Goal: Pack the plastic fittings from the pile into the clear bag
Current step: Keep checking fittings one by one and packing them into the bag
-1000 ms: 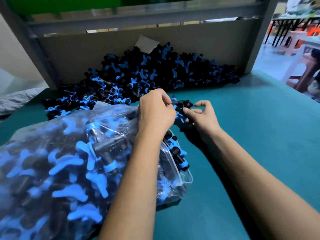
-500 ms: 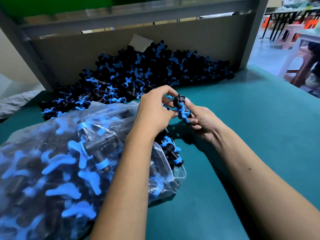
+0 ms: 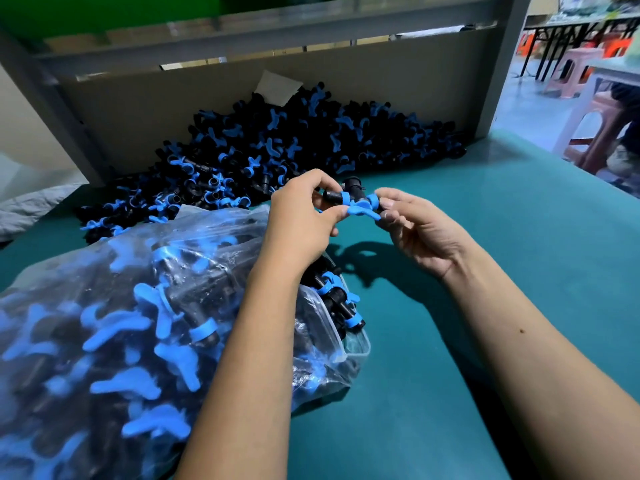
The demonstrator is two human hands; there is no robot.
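A black fitting with blue winged rings (image 3: 353, 200) hangs in the air between both hands, above the table. My left hand (image 3: 301, 221) pinches its left end and my right hand (image 3: 415, 226) pinches its right end. Behind them a big pile of black and blue fittings (image 3: 294, 143) lies against the back board. At the lower left lies the clear bag (image 3: 121, 323), stuffed with fittings, its open mouth (image 3: 346, 327) turned to the right under my left wrist, with several fittings sticking out.
The teal table top (image 3: 485, 341) stretches to the right and front. A grey board with a metal frame (image 3: 138, 105) closes the back. Plastic stools (image 3: 602, 129) stand on the floor beyond the right edge.
Both hands have lifted slightly and moved apart. The fitting, earlier held mostly by my right hand close to my left, is now stretched between the two hands' fingertips.
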